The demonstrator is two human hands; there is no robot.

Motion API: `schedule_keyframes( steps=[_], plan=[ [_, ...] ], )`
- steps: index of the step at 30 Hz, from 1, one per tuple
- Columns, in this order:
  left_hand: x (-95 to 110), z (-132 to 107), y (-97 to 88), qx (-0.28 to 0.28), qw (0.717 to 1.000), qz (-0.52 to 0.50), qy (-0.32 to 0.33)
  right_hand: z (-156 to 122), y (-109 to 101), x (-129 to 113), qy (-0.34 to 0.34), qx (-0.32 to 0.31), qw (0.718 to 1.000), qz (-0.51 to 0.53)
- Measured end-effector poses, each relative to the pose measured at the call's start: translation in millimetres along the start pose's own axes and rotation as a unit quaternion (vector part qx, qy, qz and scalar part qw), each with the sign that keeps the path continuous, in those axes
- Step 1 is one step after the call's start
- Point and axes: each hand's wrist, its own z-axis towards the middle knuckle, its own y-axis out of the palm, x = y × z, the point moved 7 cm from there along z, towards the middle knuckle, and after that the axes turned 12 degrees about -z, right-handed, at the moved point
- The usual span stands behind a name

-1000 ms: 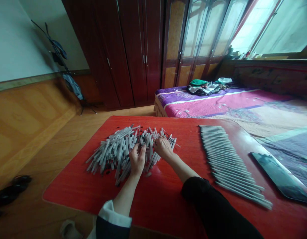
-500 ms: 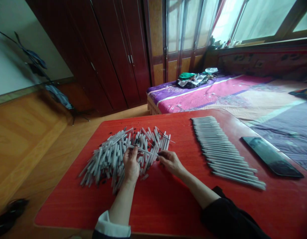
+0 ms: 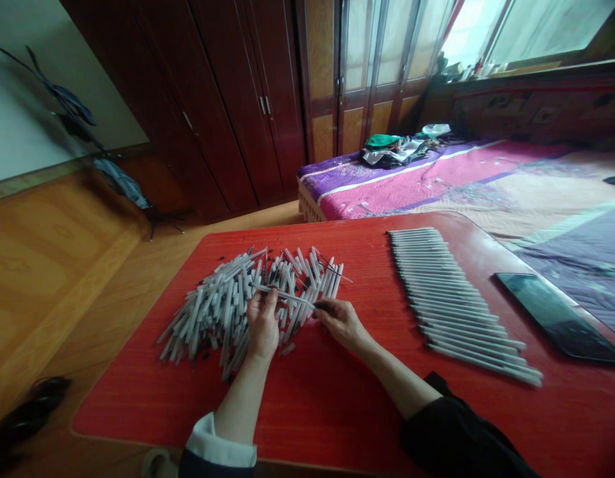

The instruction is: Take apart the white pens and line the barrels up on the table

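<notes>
My left hand (image 3: pixel 262 325) pinches a thin white pen-like tube (image 3: pixel 295 298) between thumb and fingers, over the right part of a loose pile. The far end of that tube meets the fingertips of my right hand (image 3: pixel 341 323), which are closed on it. Beneath and left of my hands lies the pile of white pen-like tubes (image 3: pixel 208 312), with small black pieces among them. To the right, a neat row of similar tubes (image 3: pixel 449 299), dark at their left ends, lies side by side on the red table (image 3: pixel 327 411).
A black phone (image 3: pixel 556 315) lies at the table's right side. Beyond the table stands a bed (image 3: pixel 387 192) with a heap of clothes (image 3: pixel 404 149) on it. Dark red wardrobes (image 3: pixel 228 99) line the back, and a coat stand (image 3: pixel 103 153) is at left.
The view has shifted slightly. Both hands stay almost in place over the pile, still holding the tube, which now shows as one straight line between them.
</notes>
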Motion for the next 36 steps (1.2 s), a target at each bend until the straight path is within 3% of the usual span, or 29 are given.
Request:
schedule_keyframes(
  steps=[14,18,21,25,30,36],
  plan=[
    [-4.4,-1.5,0.2,-0.028,0.999,0.045,-0.005,-3.1,2.6,-8.6,-0.031,-0.023,0.999,-0.027],
    [2.5,-0.1,-2.2,0.001,1.0,0.024,0.014,-0.5,-2.4,-5.6,0.033,-0.013,0.995,0.098],
    [5.0,0.4,-2.3,0.011,1.0,0.004,0.013,2.3,-10.9,-1.1,0.09,0.033,0.972,0.215],
    [1.8,-1.1,-1.3,0.002,1.0,0.014,0.005,2.5,-21.0,7.2,0.15,0.101,0.944,0.275],
    [-3.9,-2.0,-2.1,-0.003,1.0,-0.001,-0.008,0.3,-11.0,15.1,0.201,0.075,0.907,0.362],
    [-6.3,-1.5,-2.1,-0.012,1.0,-0.012,-0.015,-1.7,-5.0,10.7,0.19,0.06,0.909,0.366]
  ],
)
